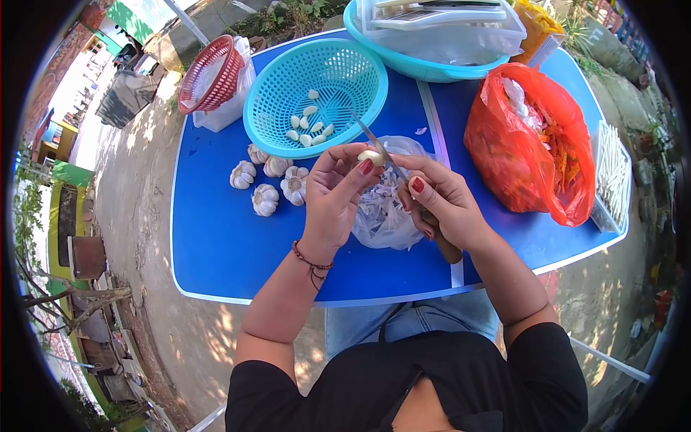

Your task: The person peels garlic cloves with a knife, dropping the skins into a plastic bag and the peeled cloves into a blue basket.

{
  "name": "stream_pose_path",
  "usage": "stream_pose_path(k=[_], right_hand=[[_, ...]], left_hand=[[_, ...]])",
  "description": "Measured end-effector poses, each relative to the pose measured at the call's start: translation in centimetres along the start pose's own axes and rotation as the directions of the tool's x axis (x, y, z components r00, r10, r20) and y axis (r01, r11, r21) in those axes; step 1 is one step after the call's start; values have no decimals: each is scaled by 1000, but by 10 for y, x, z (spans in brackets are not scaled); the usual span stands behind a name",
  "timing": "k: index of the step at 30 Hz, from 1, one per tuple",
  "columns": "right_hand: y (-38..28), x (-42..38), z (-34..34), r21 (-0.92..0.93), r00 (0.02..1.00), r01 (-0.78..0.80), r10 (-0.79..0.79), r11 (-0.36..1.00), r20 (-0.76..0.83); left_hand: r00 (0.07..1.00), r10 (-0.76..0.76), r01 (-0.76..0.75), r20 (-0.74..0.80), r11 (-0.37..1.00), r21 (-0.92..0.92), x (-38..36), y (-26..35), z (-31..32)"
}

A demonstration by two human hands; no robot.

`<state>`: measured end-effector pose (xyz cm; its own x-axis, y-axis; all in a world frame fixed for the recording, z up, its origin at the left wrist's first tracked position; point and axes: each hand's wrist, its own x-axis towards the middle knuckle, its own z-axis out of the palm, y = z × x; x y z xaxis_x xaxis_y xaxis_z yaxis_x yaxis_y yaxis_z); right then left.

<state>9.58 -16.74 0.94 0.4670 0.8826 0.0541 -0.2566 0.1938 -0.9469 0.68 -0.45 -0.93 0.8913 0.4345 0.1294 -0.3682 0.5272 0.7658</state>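
Note:
Between the fingertips of my left hand (338, 180) is a pale peeled garlic clove (371, 157). My right hand (443, 198) grips a knife (379, 150) by its brown handle, and the blade lies against or just beside the clove, pointing up and left. Below both hands sits a clear plastic bag (385, 223) with papery garlic skins in it. Several whole garlic bulbs (265, 199) lie to the left of my left hand. Beyond them, a turquoise basket (263, 90) holds several peeled cloves (317, 127).
On the blue table (216, 259), a red plastic bag (504, 173) with orange-red contents stands at right, beside a container of cotton swabs (613, 169). A turquoise basin (461, 72) bearing clear plastic boxes is at the back. A small red basket (229, 75) stands at back left.

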Motion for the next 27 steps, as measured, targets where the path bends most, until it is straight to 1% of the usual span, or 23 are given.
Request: stream_pose_path(k=[2,6,9,12,14,17,18,23,27], right_hand=[[0,0,0,7,999,-26,26,1000,27],[1,1,-1,26,1000,21,-22,999,8],[0,1,-1,53,999,29,-28,998,-18],[0,1,0,65,999,16,-14,998,-38],[0,1,0,53,999,31,-30,998,-25],[-3,-2,3,34,998,21,-23,999,57],[-3,-2,3,20,998,10,-11,1000,61],[1,0,0,-31,999,-12,14,999,49],[0,-1,1,-4,998,-4,4,1000,55]], left_hand=[[1000,-12,12,14,1000,-12,1,-1,-3],[999,-40,39,-7,996,-80,1,-1,-3],[998,-53,55,15,990,-132,0,-1,-6],[998,-67,65,-9,989,-135,0,2,-1],[999,-37,35,-18,993,-117,0,3,1],[1000,10,-11,-20,998,-55,1,2,0],[1000,25,-25,-18,999,-28,1,2,-1],[999,-5,4,-32,999,-49,0,1,-1],[997,-62,59,-41,996,-62,0,1,-3]])
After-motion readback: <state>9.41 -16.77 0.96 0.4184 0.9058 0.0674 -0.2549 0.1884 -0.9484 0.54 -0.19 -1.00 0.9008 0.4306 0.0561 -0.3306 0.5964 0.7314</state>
